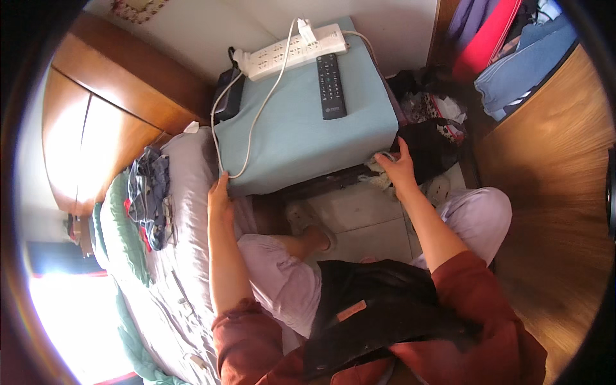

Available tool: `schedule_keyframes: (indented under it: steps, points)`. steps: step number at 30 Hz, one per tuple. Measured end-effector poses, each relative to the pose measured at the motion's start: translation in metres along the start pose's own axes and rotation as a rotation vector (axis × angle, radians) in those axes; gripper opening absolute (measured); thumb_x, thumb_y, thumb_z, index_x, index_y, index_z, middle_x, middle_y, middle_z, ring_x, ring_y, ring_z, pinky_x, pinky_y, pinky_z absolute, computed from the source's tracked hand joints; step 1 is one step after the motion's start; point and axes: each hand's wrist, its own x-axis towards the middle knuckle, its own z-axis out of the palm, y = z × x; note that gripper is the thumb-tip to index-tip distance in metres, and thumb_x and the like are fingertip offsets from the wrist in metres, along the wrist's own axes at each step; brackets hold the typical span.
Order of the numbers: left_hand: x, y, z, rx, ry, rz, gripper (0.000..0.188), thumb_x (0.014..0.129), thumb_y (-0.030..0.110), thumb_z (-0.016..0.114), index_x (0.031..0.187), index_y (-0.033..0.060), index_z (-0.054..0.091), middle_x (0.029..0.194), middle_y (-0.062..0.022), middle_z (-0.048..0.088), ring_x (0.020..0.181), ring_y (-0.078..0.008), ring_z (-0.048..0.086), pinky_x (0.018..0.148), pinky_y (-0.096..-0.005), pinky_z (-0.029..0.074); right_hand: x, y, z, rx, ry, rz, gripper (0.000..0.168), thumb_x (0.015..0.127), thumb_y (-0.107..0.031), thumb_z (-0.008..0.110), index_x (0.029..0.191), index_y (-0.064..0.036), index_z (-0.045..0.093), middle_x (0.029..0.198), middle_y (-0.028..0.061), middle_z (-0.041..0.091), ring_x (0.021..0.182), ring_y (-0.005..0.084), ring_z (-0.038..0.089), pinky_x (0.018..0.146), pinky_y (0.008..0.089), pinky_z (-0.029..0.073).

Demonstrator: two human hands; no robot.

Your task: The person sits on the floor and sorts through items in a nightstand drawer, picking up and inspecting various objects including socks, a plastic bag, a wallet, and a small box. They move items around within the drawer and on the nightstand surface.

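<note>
A light blue cloth cover (298,139) lies over a low cabinet or stand in front of me. My left hand (221,197) is at its front left corner, thumb up beside the white cable (255,122); its fingers are mostly hidden. At the front right corner is my right hand (400,168), thumb and forefinger spread apart, other fingers partly out of sight. On the cover rest a white power strip (288,52) with a white plug adapter (305,31) in it and a black remote control (330,86). A dark box-shaped device (228,94) stands at the left back edge.
To the left is a bed (187,168) bearing crumpled dark clothes (149,187) and a green cover (122,221). Black bags (428,149) crowd the floor at right, near a wooden panel (544,159). Clothes (524,67) fill the opening behind it. Tiled floor (361,211) shows below.
</note>
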Motion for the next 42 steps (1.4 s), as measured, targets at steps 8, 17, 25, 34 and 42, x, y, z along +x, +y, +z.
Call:
schedule_keyframes:
  steps: [8,17,25,34,42]
  points:
    - [-0.049,-0.006,-0.009,0.239,-0.261,-0.078,0.034,0.082,0.026,0.059,0.103,-0.0008,0.054,0.094,-0.0082,0.058,0.081,-0.0173,0.056,0.076,-0.0311,0.046,-0.002,0.001,-0.018,0.136,-0.062,0.101,0.073,0.065,-0.015,0.075,0.126,-0.002,0.037,0.111,0.0161,0.050,0.096,0.0223,0.052,0.076,0.0325,0.045]
    - [-0.077,-0.004,-0.008,-0.260,-0.379,-0.246,0.026,0.081,0.008,0.057,0.105,-0.0026,0.054,0.102,-0.0107,0.059,0.092,-0.0212,0.057,0.083,-0.0343,0.046,-0.015,0.018,-0.016,0.284,-0.386,0.266,0.069,0.067,-0.014,0.075,0.125,-0.007,0.038,0.116,0.0143,0.049,0.101,0.0234,0.050,0.081,0.0346,0.045]
    - [-0.071,0.000,0.014,-0.128,-0.339,-0.173,0.028,0.081,0.007,0.057,0.106,-0.0041,0.052,0.102,-0.0119,0.059,0.090,-0.0210,0.058,0.080,-0.0332,0.047,0.001,0.022,-0.019,0.039,-0.313,0.078,0.051,0.069,-0.021,0.073,0.110,0.000,0.053,0.100,0.0168,0.060,0.092,0.0228,0.057,0.080,0.0326,0.044]
    - [-0.103,0.010,0.049,0.568,0.449,0.817,0.048,0.069,0.004,0.064,0.113,0.0007,0.044,0.110,-0.0111,0.049,0.095,-0.0213,0.048,0.082,-0.0338,0.040,-0.060,-0.202,-0.043,-0.295,-0.427,-0.312,0.014,0.078,-0.011,0.063,0.084,0.000,0.057,0.078,0.0010,0.057,0.073,0.0074,0.051,0.067,0.0224,0.042]
    - [-0.110,0.012,0.140,-0.121,-0.678,0.200,0.050,0.075,0.007,0.064,0.119,0.0072,0.042,0.097,-0.0027,0.051,0.089,-0.0107,0.049,0.078,-0.0232,0.041,-0.032,-0.210,0.071,-0.417,-0.732,-0.549,0.024,0.080,-0.014,0.063,0.100,-0.002,0.056,0.096,0.0039,0.055,0.083,0.0090,0.051,0.073,0.0242,0.044]
